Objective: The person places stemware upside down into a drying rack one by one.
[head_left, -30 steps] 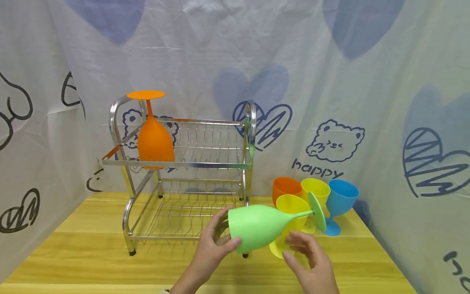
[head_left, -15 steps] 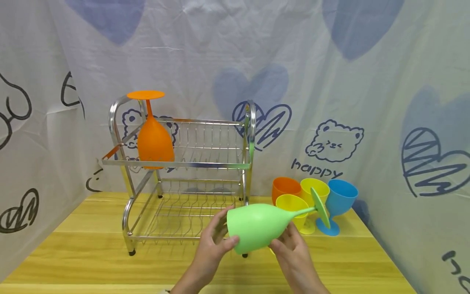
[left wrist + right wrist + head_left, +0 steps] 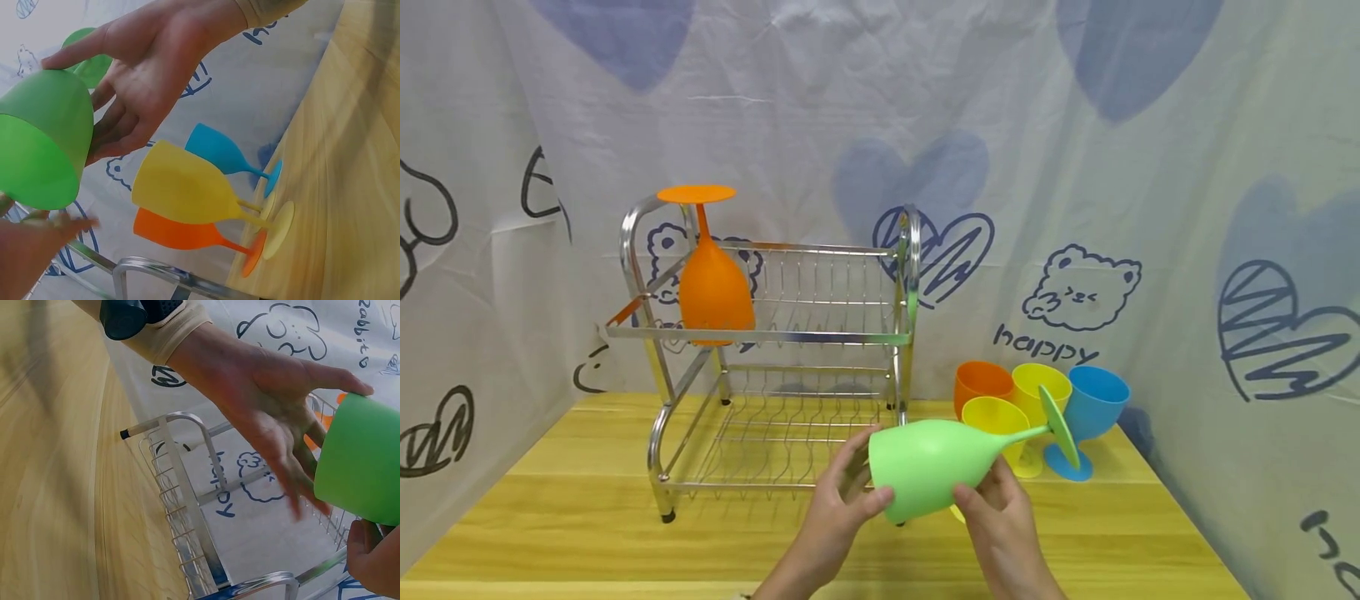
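A light green plastic goblet lies sideways in the air in the head view, its rim to the left and its foot up to the right. My left hand holds the bowl near the rim, thumb in front and fingers behind. My right hand grips the bowl's other end, close to the stem. In the left wrist view the open mouth of the goblet faces the camera, with the right hand at its far end. The right wrist view has the left hand beside the bowl.
A two-tier metal dish rack stands left of centre. An upside-down orange goblet sits on its upper tier. Upright behind the right hand are an orange goblet, two yellow goblets and a blue goblet on the wooden table.
My right hand has moved left and up onto the green goblet's bowl and now grips it. The goblet's foot has shifted slightly right; the left hand has kept its hold.
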{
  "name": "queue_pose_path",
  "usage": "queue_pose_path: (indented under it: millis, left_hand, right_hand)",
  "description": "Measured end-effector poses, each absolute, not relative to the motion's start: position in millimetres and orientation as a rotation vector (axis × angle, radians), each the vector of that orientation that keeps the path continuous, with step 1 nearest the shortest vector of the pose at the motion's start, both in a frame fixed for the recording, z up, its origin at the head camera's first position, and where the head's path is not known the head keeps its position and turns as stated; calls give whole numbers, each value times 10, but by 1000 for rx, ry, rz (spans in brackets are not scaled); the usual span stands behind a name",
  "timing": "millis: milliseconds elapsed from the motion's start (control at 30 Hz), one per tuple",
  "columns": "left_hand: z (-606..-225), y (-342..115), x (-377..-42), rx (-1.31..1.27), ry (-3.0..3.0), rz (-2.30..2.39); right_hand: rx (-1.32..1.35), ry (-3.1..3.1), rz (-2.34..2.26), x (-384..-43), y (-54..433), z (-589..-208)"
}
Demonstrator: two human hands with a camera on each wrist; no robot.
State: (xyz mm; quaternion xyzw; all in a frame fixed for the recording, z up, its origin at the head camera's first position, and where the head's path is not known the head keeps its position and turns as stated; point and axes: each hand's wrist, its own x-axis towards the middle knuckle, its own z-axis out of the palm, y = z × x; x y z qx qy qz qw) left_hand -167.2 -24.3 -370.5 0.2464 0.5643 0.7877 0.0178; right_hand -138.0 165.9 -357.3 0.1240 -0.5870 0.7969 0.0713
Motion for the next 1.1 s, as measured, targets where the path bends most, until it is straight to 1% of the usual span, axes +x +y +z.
queue_pose_path:
  millis: [100, 233, 433, 567, 700, 800, 933, 1000, 1100]
  left_hand:
    - [-3716, -290, -1675, 862, 1825, 2403]
    - [-3661, -454, -1650, 1027, 2155, 2281]
    - [-3407, -811, -1575, 1106, 2782, 2023]
    - [-3184, -1134, -1576, 1151, 3057, 2031]
    - [-2916, -1492, -1625, 971, 3187, 2157]
    - [-2744, -1765, -1702, 652, 3306, 2165]
    - [-2598, -2123, -1893, 313, 3332, 2082]
    - [-2559, -2288, -1994, 243, 3276, 2019]
    - [-2534, -2495, -2127, 266, 3200, 1914]
  right_hand:
    - [376, -1753, 2383, -1368, 1672, -3570]
    - [381, -1731, 2354, -1356, 1713, -3568]
    - [386, -1709, 2295, -1361, 1787, -3573]
    - [412, -1708, 2263, -1362, 1819, -3590]
    - [373, -1743, 2221, -1355, 1854, -3569]
    - [345, -1765, 2193, -1356, 1885, -3539]
    - [345, -1778, 2167, -1355, 1922, -3508]
    - [338, -1796, 2153, -1351, 1936, -3493]
    - [327, -1832, 2120, -1344, 1956, -3470]
